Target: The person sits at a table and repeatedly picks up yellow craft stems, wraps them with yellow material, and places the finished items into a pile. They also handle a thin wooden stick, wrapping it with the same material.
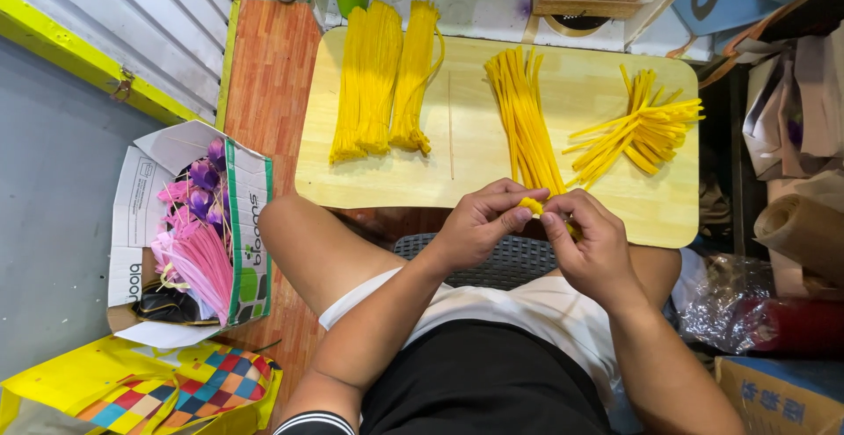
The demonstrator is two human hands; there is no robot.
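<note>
Where both hands meet, left hand [479,224] and right hand [593,246] fingers pinch a mostly hidden yellow strip [531,206] | wooden worktop [466,158] with yellow bundles [380,79] | box [251,224] on floor.

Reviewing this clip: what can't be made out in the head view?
- Yellow pipe cleaner: mostly hidden by the left hand and right hand; its shape is unclear.
- Cardboard box: the bottom is buried under pink and purple pieces.
- Clutter beyond the wooden table: cut off by the top edge.
</note>
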